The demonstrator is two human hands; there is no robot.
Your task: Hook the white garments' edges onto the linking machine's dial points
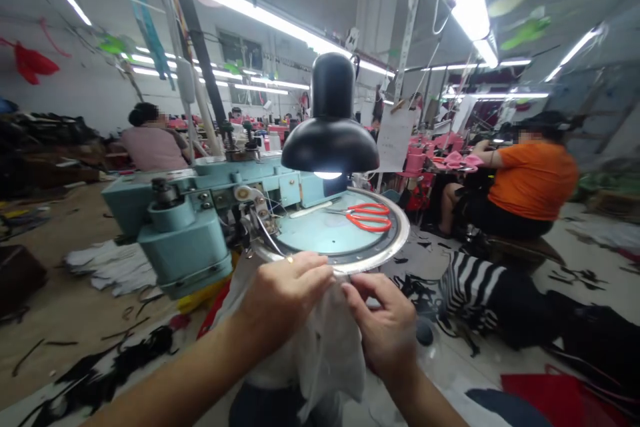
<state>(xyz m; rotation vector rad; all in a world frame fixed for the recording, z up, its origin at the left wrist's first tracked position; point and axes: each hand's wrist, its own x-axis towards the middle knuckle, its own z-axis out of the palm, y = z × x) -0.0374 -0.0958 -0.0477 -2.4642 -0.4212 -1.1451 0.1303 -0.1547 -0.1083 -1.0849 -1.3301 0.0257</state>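
Observation:
A pale, whitish knit cloth (333, 347) hangs from the front rim of a round linking-machine dial (400, 233). My left hand (285, 293) lies over the cloth's top edge at the rim, its fingers closed together on it. To the right, my right hand (387, 327) pinches the same edge between thumb and curled fingers, just below the dial's teeth. Orange-handled scissors (369, 217) rest on the dial plate, beside a thin pale tool (313, 209). The exact grip under my left fingers is hidden.
A black lamp (330, 140) hangs low over the dial. The teal machine body (185, 247) stands left. A person in orange (533, 177) sits at right, another in pink (153, 147) at left. Striped cloth (473, 283) and dark scraps lie on the floor.

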